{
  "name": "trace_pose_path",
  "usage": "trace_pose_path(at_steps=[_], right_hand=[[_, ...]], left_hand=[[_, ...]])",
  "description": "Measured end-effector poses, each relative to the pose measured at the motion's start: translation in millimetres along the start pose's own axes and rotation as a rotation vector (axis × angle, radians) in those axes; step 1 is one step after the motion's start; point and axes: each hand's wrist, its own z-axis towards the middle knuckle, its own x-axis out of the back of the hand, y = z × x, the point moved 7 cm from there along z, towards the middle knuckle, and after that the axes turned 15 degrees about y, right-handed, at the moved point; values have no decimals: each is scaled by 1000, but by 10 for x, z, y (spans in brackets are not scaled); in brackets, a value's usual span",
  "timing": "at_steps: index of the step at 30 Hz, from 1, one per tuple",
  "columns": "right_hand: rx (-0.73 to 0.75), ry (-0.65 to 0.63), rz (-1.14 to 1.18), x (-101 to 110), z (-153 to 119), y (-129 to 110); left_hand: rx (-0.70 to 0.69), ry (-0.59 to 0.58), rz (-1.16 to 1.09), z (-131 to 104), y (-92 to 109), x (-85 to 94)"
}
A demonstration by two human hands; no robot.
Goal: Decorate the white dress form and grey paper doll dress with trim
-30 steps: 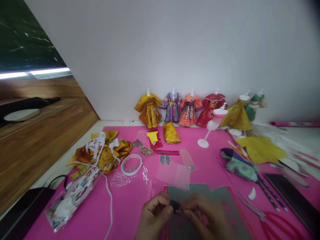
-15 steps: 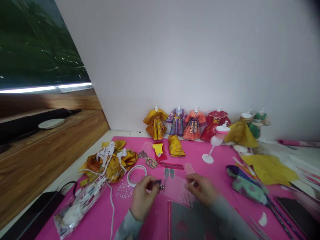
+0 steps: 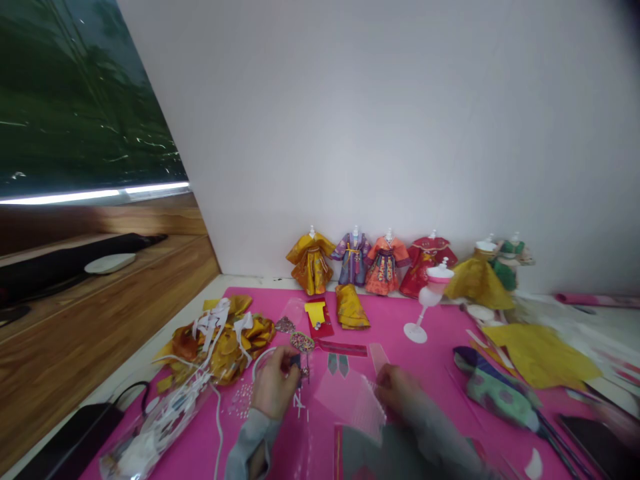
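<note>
My left hand (image 3: 274, 387) is closed in a pinch on a small dark piece (image 3: 299, 365) with shiny bits at its lower edge. My right hand (image 3: 400, 393) is blurred, its fingers curled at the right edge of a clear sheet (image 3: 345, 399) with rows of tiny gems; what sits in that grip is hidden. Beyond the sheet lie two grey-green pointed pieces (image 3: 338, 363) and a dark red strip (image 3: 343, 348). Behind my left hand is a partly hidden white ring (image 3: 259, 360), with loose small gems (image 3: 241, 401) beside it.
Several dressed miniature forms (image 3: 354, 260) stand along the wall. A pink-and-white stand (image 3: 424, 307) rises from the pink mat (image 3: 390, 333). Crumpled gold fabric (image 3: 233, 350) and a clear bag (image 3: 157, 427) lie left; yellow cloth (image 3: 537, 357), a green pouch (image 3: 500, 390) and a phone (image 3: 595, 437) lie right.
My left hand has moved left and away from the sheet with the dark piece. The clear sheet has shifted slightly left and turned; my right hand stays at its edge. The view has tilted up.
</note>
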Motion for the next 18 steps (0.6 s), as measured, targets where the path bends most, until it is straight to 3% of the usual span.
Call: trace_pose_path(at_steps=[9,18], right_hand=[[26,38,23,90,-41,62],[7,10,7,-50,-53,53]], left_hand=[[87,-166,98,-80,-23,-375],[97,-256,202,-120,18,-390]])
